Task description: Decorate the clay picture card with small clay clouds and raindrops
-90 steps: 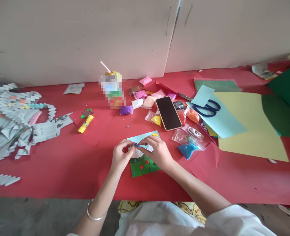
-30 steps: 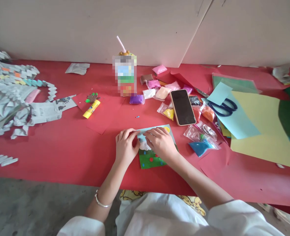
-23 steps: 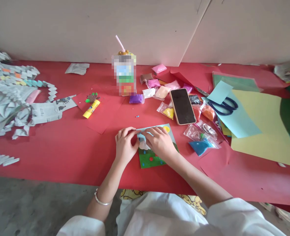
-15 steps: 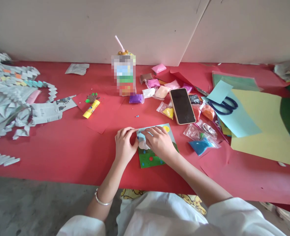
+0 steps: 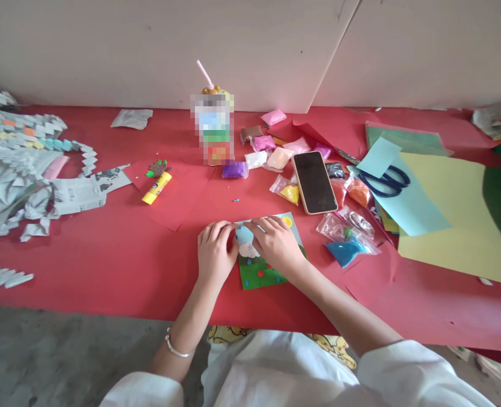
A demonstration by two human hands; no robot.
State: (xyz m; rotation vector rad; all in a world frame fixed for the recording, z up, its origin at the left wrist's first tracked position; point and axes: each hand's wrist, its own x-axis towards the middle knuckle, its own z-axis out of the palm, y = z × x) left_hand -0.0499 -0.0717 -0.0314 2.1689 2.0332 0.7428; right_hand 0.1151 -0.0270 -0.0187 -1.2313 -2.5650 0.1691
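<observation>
A small picture card [image 5: 262, 272], light blue above and green below with coloured clay dots and a white clay cloud, lies on the red table [image 5: 106, 265] near its front edge. My left hand [image 5: 214, 254] rests at the card's left edge, fingers curled against it. Covering the card's middle, my right hand [image 5: 278, 246] presses its fingertips onto the light blue part by the cloud. A yellow clay spot shows at the card's top right corner.
Behind the card lie a phone [image 5: 314, 182], several small clay packets [image 5: 344, 244], blue scissors [image 5: 385, 181] on coloured paper sheets [image 5: 454, 226], a drink carton with a straw [image 5: 215, 124] and a yellow glue stick [image 5: 156, 188]. Folded paper pieces [image 5: 21, 164] pile at the left.
Three seconds ago the view sat lower and to the left. Since one second ago both hands stay on the card with only small finger movements.
</observation>
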